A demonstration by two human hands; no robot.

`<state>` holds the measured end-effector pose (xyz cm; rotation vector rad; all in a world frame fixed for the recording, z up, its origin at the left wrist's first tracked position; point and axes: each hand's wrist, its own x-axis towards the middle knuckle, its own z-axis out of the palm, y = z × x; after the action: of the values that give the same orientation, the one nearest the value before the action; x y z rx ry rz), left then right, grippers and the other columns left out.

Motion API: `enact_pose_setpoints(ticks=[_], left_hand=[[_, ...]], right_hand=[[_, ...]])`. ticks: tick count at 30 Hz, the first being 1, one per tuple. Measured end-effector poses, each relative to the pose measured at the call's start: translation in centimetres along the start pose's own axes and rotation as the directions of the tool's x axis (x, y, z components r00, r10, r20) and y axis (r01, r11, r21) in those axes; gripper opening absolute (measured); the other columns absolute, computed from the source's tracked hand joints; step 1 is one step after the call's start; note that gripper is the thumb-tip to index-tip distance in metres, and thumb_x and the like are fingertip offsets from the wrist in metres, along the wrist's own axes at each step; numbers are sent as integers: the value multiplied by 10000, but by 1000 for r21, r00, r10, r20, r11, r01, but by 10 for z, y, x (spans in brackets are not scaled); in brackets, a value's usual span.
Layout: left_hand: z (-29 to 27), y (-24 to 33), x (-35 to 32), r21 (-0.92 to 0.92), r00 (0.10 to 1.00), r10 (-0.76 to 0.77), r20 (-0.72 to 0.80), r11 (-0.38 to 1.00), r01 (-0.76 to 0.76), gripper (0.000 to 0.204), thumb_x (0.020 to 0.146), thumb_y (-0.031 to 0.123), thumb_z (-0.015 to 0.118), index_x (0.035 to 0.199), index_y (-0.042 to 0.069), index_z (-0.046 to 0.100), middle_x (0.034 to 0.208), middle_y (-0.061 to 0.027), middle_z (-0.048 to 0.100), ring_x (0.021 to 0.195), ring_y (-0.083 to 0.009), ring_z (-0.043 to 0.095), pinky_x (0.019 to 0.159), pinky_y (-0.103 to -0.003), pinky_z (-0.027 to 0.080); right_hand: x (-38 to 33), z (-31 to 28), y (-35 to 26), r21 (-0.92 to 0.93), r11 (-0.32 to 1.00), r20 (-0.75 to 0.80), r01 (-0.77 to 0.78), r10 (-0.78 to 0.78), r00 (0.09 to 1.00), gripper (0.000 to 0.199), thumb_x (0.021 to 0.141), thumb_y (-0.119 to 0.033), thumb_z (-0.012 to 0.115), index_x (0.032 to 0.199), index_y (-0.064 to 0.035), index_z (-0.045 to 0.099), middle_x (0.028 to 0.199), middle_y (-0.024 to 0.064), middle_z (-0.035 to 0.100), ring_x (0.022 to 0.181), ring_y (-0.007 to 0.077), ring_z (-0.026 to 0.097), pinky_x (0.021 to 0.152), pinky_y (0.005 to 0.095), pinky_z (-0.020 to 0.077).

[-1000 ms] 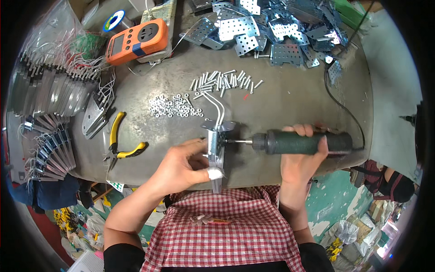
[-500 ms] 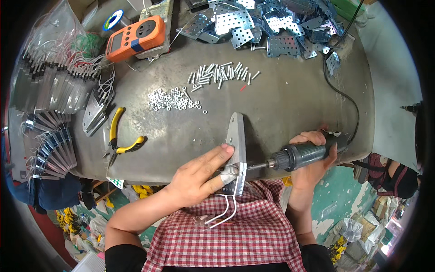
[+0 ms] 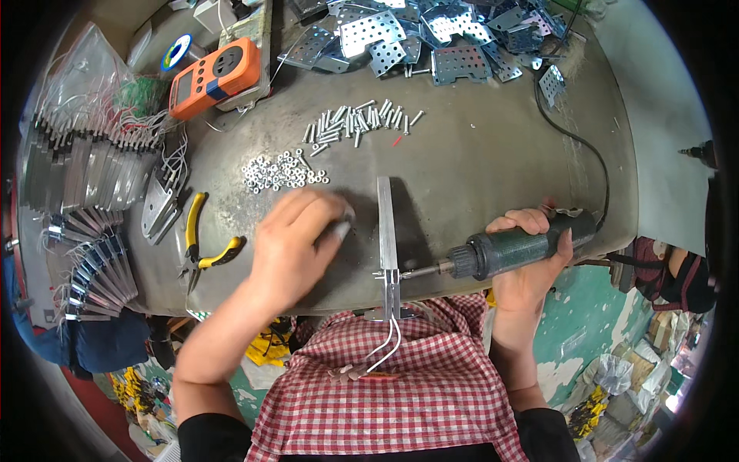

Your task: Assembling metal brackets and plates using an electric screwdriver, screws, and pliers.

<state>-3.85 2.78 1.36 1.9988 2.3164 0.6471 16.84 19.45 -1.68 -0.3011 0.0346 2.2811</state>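
A long, narrow grey metal bracket (image 3: 386,231) with 2 white wires lies at the table's (image 3: 493,154) near edge. The right hand (image 3: 527,266) grips the electric screwdriver (image 3: 508,248), bit at the bracket. The left hand (image 3: 296,246), loosely curled and empty, has let go of the bracket and moved left.

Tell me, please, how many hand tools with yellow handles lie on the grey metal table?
1: a pair of yellow-handled pliers lies on the grey metal table near its front edge, just left of the left hand. More may be hidden under the clutter at the left.
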Motion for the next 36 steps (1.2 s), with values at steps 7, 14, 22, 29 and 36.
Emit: enact_pose_setpoints(ticks=[7, 14, 22, 29, 36], left_hand=[[-2, 44, -31, -894, 778, -458, 429, -95, 438, 168, 789, -5, 602, 922, 15, 500, 962, -85, 588, 896, -130, 555, 795, -280, 454], [18, 44, -38, -793, 749, -367, 552, -509, 335, 179, 798, -12, 589, 938, 48, 494, 948, -73, 583, 882, -160, 569, 802, -304, 462], [18, 58, -35, -831, 751, -429, 502, -481, 280, 177, 804, -35, 565, 939, 38, 479, 961, -91, 574, 892, -163, 568, 790, -308, 470], [15, 63, -29, -822, 737, -437, 515, -496, 281, 212, 787, 22, 610, 957, 52, 486, 927, -74, 586, 831, -141, 567, 729, -293, 467], [12, 59, -30, -853, 752, -443, 488, -425, 303, 168, 810, -45, 542, 939, 32, 467, 958, -78, 571, 891, -146, 564, 795, -292, 463]], right_hand=[[-6, 4, 5, -40, 999, -15, 8, -8, 1000, 373, 776, -271, 607, 1096, -114, 495, 799, -15, 455, 816, 128, 454, 847, 345, 346], [-8, 7, 5, 7, 1000, 16, 26, -26, 1000, 336, 776, -246, 600, 1069, -115, 500, 804, -6, 456, 825, 143, 455, 861, 352, 342], [-8, 18, 0, -63, 996, 2, 60, -60, 998, 370, 780, -242, 594, 1109, -108, 491, 820, 5, 458, 841, 154, 456, 872, 352, 336], [-4, 21, -14, -107, 991, 78, 80, -72, 994, 393, 785, -246, 583, 1138, -107, 482, 812, -6, 465, 833, 145, 456, 867, 347, 336], [-1, 23, -10, -166, 985, 51, 51, -43, 998, 386, 775, -255, 592, 1118, -115, 484, 796, -9, 474, 814, 137, 458, 842, 337, 342]])
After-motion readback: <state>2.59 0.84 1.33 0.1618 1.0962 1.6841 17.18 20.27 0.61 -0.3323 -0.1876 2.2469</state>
